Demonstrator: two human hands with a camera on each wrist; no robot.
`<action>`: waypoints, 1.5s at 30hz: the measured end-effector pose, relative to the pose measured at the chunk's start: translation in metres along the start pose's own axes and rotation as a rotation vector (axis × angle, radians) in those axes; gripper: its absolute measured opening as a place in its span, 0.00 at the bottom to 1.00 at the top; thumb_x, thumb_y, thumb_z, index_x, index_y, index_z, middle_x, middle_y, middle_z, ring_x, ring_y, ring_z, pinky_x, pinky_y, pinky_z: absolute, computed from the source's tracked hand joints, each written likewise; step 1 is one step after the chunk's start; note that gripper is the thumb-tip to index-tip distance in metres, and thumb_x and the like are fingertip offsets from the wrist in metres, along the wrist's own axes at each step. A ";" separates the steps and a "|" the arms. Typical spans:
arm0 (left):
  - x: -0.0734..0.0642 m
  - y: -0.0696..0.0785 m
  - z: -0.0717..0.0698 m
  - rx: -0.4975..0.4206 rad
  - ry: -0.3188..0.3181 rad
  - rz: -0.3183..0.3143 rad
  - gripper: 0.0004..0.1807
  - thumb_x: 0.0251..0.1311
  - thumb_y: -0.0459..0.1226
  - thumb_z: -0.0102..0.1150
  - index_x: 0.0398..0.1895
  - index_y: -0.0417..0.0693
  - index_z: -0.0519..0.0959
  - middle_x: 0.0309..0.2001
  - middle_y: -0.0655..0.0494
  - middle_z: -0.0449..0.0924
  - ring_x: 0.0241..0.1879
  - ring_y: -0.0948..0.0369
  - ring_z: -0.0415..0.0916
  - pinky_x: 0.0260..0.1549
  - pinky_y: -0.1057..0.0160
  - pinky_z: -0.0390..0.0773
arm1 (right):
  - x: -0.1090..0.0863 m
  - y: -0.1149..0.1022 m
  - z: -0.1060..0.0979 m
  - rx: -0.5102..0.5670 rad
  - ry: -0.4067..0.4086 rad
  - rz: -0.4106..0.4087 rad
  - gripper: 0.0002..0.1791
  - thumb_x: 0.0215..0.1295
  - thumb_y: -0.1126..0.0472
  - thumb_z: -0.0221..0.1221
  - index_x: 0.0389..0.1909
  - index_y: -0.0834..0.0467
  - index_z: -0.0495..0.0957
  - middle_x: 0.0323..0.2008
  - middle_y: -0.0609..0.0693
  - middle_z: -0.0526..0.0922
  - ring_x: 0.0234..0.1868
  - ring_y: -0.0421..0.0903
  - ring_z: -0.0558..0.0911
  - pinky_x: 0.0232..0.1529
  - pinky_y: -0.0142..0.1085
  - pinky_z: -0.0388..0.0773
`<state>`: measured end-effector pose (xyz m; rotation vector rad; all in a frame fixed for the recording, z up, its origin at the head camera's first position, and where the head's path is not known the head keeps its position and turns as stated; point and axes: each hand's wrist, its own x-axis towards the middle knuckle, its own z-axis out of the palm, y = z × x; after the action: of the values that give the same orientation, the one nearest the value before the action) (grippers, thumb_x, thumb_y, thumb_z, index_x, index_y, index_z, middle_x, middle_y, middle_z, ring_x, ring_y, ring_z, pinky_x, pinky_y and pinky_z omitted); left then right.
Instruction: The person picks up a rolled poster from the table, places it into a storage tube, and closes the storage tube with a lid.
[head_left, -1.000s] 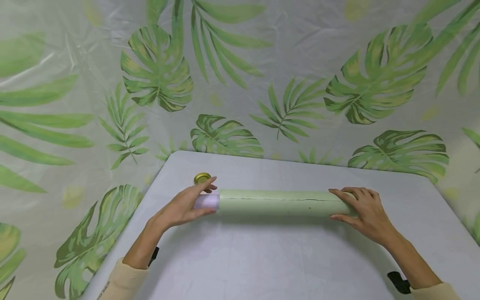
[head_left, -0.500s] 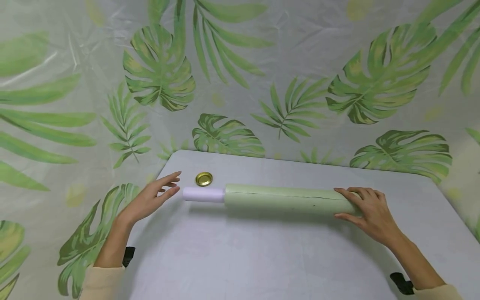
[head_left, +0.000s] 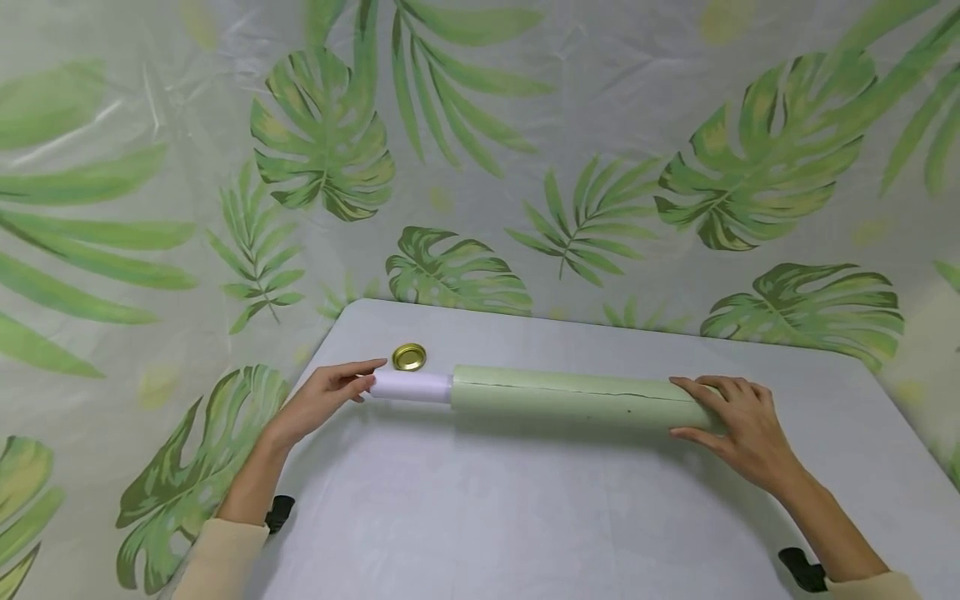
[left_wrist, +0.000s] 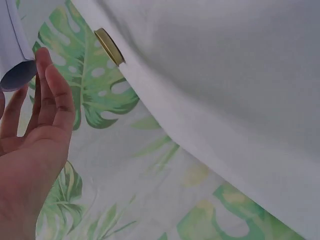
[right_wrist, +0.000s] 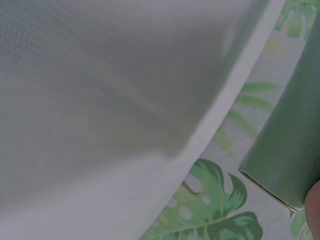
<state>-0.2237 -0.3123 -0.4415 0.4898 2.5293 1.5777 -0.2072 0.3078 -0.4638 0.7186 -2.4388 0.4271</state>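
Observation:
In the head view my right hand (head_left: 742,425) grips the right end of a long pale green tube (head_left: 570,396). A cracked seam line runs along the tube, which is above the table with a shadow below. A white paper roll (head_left: 411,386) sticks out of its left end. Around that roll's free end my left hand (head_left: 318,404) holds its fingers nearly straight, the fingertips at the paper. In the left wrist view the hollow end of the roll (left_wrist: 12,55) meets the fingertips of the left hand (left_wrist: 40,125). The right wrist view shows the green tube's end (right_wrist: 285,150) and one fingertip.
A round gold lid (head_left: 409,357) lies on the white table (head_left: 525,517), just behind the paper roll. Behind the table's far edge hangs a leaf-patterned sheet (head_left: 465,192). Black straps or mounts (head_left: 801,569) show at both wrists.
My left hand has drawn leftward off the paper roll, leaving more of it sticking out, then come back to its end. The tube's left end has risen slightly. The right hand keeps its grip.

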 end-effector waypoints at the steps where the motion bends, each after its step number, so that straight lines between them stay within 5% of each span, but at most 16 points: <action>1: 0.001 0.001 0.001 -0.003 0.002 0.001 0.24 0.77 0.43 0.56 0.73 0.49 0.74 0.63 0.43 0.80 0.49 0.60 0.82 0.52 0.67 0.80 | 0.000 0.000 0.000 0.000 0.000 0.003 0.48 0.39 0.52 0.80 0.69 0.45 0.77 0.52 0.59 0.81 0.53 0.63 0.76 0.54 0.64 0.63; 9: 0.004 0.007 0.011 -0.007 0.031 0.018 0.24 0.73 0.42 0.61 0.69 0.44 0.77 0.65 0.42 0.79 0.46 0.63 0.82 0.51 0.58 0.83 | 0.000 -0.003 0.001 0.007 0.000 0.009 0.48 0.39 0.52 0.80 0.69 0.46 0.77 0.52 0.59 0.81 0.53 0.63 0.76 0.54 0.64 0.63; 19: 0.006 0.025 0.028 0.001 0.136 0.074 0.22 0.67 0.39 0.69 0.62 0.42 0.83 0.59 0.42 0.83 0.48 0.67 0.83 0.44 0.71 0.82 | 0.008 -0.012 0.011 0.005 0.000 -0.020 0.47 0.40 0.50 0.79 0.69 0.46 0.77 0.52 0.60 0.81 0.53 0.64 0.76 0.55 0.63 0.63; 32: 0.009 0.038 0.043 -0.004 0.140 0.163 0.20 0.66 0.34 0.69 0.60 0.39 0.83 0.55 0.39 0.84 0.46 0.68 0.82 0.44 0.72 0.82 | 0.018 -0.023 0.020 0.018 -0.001 -0.021 0.47 0.41 0.50 0.79 0.69 0.47 0.77 0.52 0.60 0.81 0.52 0.62 0.76 0.55 0.63 0.63; 38: 0.012 0.043 0.050 0.000 0.142 0.160 0.20 0.65 0.34 0.69 0.61 0.42 0.84 0.54 0.47 0.85 0.47 0.64 0.85 0.48 0.62 0.85 | 0.021 -0.029 0.024 0.025 -0.004 -0.011 0.47 0.42 0.50 0.79 0.69 0.46 0.77 0.53 0.60 0.81 0.53 0.62 0.76 0.56 0.64 0.63; 45: 0.011 0.049 0.055 -0.025 0.193 0.135 0.16 0.64 0.33 0.70 0.56 0.45 0.86 0.53 0.46 0.87 0.50 0.55 0.86 0.48 0.66 0.85 | 0.023 -0.032 0.027 0.036 0.009 -0.015 0.47 0.42 0.49 0.79 0.70 0.47 0.77 0.53 0.60 0.81 0.53 0.62 0.76 0.56 0.64 0.63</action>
<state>-0.2094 -0.2421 -0.4217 0.5398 2.6618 1.7818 -0.2164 0.2610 -0.4672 0.7487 -2.4216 0.4684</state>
